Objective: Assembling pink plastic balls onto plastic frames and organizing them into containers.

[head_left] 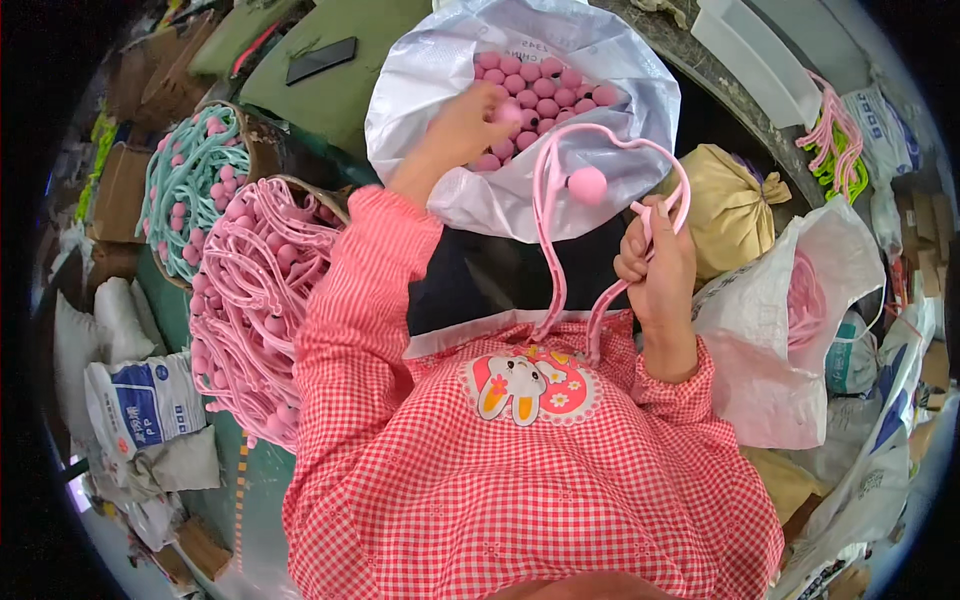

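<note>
My right grip (655, 262) is closed around the pink frame (560, 230), whose long axis runs toward my chest. My left grip (470, 125) pinches a pink ball (510, 113) in the white bag (430, 70), just left of the frame's upper loop.

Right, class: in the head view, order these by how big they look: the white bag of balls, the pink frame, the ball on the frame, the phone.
1. White bag
2. Pink frame, though it is thin and nearer the camera
3. Phone
4. Ball
</note>
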`<state>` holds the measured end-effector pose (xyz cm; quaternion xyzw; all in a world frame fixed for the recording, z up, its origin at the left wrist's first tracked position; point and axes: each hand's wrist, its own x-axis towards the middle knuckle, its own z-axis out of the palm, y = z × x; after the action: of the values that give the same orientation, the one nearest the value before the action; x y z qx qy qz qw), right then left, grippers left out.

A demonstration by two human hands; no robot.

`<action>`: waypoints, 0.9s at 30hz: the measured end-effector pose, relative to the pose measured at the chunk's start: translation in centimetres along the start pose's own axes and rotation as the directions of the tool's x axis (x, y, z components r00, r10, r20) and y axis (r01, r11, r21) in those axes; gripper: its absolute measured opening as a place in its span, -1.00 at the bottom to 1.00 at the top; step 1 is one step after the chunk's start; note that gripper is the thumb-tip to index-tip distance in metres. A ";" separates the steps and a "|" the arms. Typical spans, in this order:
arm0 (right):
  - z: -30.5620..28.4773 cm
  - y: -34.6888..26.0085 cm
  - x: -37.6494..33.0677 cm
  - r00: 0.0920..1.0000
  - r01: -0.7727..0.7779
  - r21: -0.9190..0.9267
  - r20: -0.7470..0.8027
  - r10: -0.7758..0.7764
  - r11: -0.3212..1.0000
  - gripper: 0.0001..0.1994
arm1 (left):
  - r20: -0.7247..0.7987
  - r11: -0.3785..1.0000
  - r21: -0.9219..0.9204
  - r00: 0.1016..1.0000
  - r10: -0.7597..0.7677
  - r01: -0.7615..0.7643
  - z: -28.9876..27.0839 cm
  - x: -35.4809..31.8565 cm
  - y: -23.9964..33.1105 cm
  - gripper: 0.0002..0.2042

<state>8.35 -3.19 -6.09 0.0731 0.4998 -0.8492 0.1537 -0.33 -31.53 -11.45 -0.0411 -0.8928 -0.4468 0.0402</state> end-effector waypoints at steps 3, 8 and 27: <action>0.4 0.2 -0.2 0.998 -0.034 0.011 0.061 0.033 0.999 -0.81 | -0.050 0.789 -0.613 0.999 0.020 -0.046 -1.3 -3.7 4.8 -0.65; 3.2 0.3 -0.8 0.994 -0.042 -0.029 0.097 0.044 0.999 -0.82 | -0.020 0.100 -0.995 0.999 -0.026 -0.017 -0.2 -9.8 7.9 -0.63; 6.5 2.3 -2.7 0.965 0.021 -0.211 0.259 0.035 0.977 -0.72 | -0.072 0.023 -0.997 0.971 -0.227 -0.068 0.9 -17.7 11.1 -0.60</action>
<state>11.87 -9.34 -4.04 -0.0547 0.5626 -0.7927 0.2283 18.48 -24.83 -5.06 0.0404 -0.3184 -0.9446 0.0692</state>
